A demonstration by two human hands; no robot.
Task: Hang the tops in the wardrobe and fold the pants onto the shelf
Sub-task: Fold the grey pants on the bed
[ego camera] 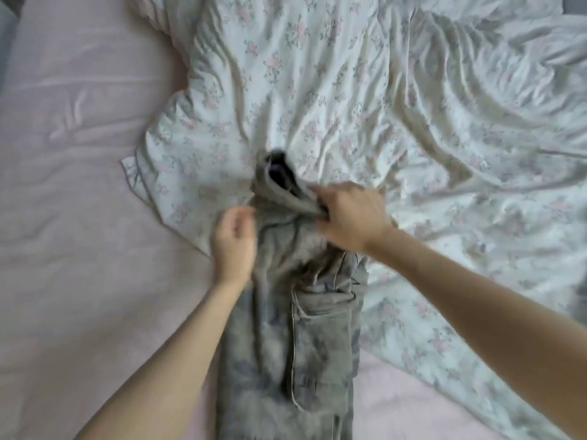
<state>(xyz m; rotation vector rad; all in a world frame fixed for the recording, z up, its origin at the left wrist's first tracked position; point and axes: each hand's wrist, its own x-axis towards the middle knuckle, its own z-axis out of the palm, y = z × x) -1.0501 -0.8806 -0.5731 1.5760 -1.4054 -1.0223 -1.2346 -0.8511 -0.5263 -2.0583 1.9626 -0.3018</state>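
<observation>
Pants (295, 315) lie bunched on the bed (79, 185), waistband under the right hand (351, 214), which pinches its edge; the left hand (235, 239) hovers beside it, loosely curled, holding nothing. A one-sided pull could twist the legs and spoil the fold.

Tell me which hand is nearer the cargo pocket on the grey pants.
Left. The left hand hovers just up-left of the cargo pocket; the right hand grips the grey pants farther up, at the far end.
</observation>
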